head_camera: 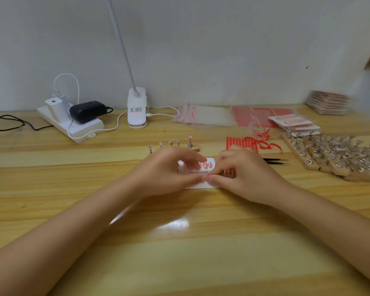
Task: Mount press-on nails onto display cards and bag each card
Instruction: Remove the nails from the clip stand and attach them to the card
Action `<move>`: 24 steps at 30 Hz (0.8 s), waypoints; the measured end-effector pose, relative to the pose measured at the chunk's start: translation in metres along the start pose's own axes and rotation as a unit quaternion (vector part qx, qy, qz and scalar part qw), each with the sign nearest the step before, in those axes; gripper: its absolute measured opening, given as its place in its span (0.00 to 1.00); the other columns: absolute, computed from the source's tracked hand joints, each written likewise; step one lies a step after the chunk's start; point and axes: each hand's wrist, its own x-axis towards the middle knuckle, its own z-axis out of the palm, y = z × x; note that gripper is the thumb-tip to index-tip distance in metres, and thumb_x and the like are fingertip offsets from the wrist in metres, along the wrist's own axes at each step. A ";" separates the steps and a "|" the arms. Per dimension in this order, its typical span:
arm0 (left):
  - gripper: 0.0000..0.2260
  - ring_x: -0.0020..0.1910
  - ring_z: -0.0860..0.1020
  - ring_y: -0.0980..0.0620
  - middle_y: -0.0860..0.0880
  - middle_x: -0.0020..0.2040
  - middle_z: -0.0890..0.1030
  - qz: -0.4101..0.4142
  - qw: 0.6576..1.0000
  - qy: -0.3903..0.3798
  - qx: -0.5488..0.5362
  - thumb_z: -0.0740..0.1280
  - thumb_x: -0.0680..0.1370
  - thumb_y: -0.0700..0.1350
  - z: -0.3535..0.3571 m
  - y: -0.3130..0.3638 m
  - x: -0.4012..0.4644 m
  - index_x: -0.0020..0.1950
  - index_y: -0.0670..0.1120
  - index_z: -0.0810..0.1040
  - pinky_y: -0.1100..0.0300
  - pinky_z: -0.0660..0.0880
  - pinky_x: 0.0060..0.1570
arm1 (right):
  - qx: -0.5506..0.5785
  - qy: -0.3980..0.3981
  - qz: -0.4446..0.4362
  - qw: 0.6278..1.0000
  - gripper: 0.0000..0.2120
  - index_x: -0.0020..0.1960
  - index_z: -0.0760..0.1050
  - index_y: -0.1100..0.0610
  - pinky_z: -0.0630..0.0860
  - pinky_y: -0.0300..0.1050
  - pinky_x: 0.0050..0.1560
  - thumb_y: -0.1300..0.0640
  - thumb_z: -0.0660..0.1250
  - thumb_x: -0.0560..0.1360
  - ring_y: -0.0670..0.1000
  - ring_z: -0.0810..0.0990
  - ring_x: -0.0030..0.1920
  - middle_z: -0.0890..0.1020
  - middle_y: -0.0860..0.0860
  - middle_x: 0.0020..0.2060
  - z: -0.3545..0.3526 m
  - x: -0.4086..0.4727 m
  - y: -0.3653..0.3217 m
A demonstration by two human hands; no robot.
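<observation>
A white display card (209, 166) with pink press-on nails in its upper row lies flat on the wooden table. My left hand (169, 170) covers the card's left part, its fingers curled down on it. My right hand (241, 174) comes in from the right, and its fingertips meet the left fingertips at the card's lower edge, pinching something small and pink that I cannot make out clearly. Behind the hands a wooden nail stand (175, 145) carries metal posts, one topped with a pink nail (189, 137).
Clear bags with red strips (203, 116) lie at the back. Bagged cards (293, 122) and a card stack (328, 102) sit at right. Many metal-post stands (333, 153), red tape strips (244, 143), black tweezers (276, 161), a lamp base (137, 108) and a power strip (73, 121) surround the hands.
</observation>
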 end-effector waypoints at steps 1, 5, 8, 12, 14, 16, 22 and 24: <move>0.11 0.43 0.76 0.65 0.54 0.44 0.81 0.001 0.999 0.031 -0.022 0.73 0.71 0.46 -0.005 0.001 0.003 0.52 0.46 0.81 0.76 0.67 0.41 | 0.057 -0.005 0.029 0.998 0.01 0.38 0.83 0.48 0.63 0.31 0.38 0.53 0.73 0.68 0.38 0.70 0.36 0.76 0.40 0.32 0.000 0.003 0.001; 0.10 0.40 0.73 0.61 0.56 0.42 0.77 -0.031 0.987 0.154 0.016 0.74 0.69 0.46 -0.026 -0.013 0.016 0.46 0.47 0.78 0.73 0.67 0.39 | 0.140 -0.054 0.105 0.983 0.05 0.34 0.81 0.47 0.66 0.28 0.31 0.55 0.76 0.65 0.36 0.71 0.30 0.77 0.41 0.29 -0.005 0.015 0.003; 0.14 0.44 0.72 0.58 0.59 0.43 0.73 -0.151 0.979 0.117 0.066 0.75 0.68 0.52 -0.029 -0.030 0.027 0.49 0.51 0.76 0.66 0.69 0.41 | 0.157 -0.081 0.108 0.978 0.04 0.35 0.81 0.47 0.67 0.29 0.30 0.53 0.75 0.67 0.36 0.71 0.29 0.78 0.40 0.28 -0.016 0.028 0.002; 0.17 0.42 0.75 0.57 0.58 0.40 0.77 -0.194 0.974 0.078 0.081 0.74 0.66 0.58 -0.021 -0.035 0.039 0.48 0.50 0.80 0.59 0.73 0.43 | 0.109 -0.009 0.090 0.990 0.01 0.42 0.81 0.50 0.68 0.25 0.34 0.54 0.71 0.71 0.38 0.74 0.33 0.79 0.42 0.35 -0.018 0.058 0.006; 0.15 0.40 0.76 0.57 0.59 0.37 0.76 -0.199 0.973 0.071 0.095 0.74 0.65 0.59 -0.018 -0.033 0.045 0.44 0.50 0.82 0.58 0.73 0.41 | 0.060 0.022 0.075 0.995 0.06 0.49 0.81 0.53 0.67 0.27 0.36 0.55 0.69 0.73 0.40 0.72 0.35 0.77 0.42 0.36 -0.013 0.071 0.009; 0.13 0.38 0.75 0.58 0.59 0.35 0.76 -0.201 0.972 0.065 0.104 0.74 0.66 0.59 -0.016 -0.029 0.050 0.42 0.51 0.83 0.60 0.72 0.37 | 0.021 0.017 0.049 0.998 0.11 0.55 0.80 0.54 0.67 0.33 0.41 0.55 0.68 0.73 0.41 0.71 0.37 0.75 0.42 0.38 -0.009 0.080 0.011; 0.11 0.37 0.76 0.52 0.53 0.31 0.78 -0.204 0.971 0.082 0.090 0.75 0.67 0.55 -0.008 -0.024 0.055 0.44 0.50 0.85 0.59 0.70 0.37 | -0.060 -0.011 -0.033 0.998 0.09 0.51 0.82 0.57 0.72 0.50 0.48 0.57 0.66 0.75 0.51 0.76 0.44 0.80 0.54 0.43 -0.003 0.088 0.011; 0.10 0.37 0.75 0.51 0.55 0.29 0.75 -0.209 0.971 0.086 0.081 0.75 0.67 0.53 -0.007 -0.024 0.055 0.43 0.49 0.85 0.60 0.68 0.37 | -0.082 -0.015 -0.055 0.995 0.09 0.51 0.82 0.59 0.72 0.51 0.47 0.58 0.65 0.76 0.53 0.76 0.44 0.80 0.55 0.43 -0.002 0.088 0.011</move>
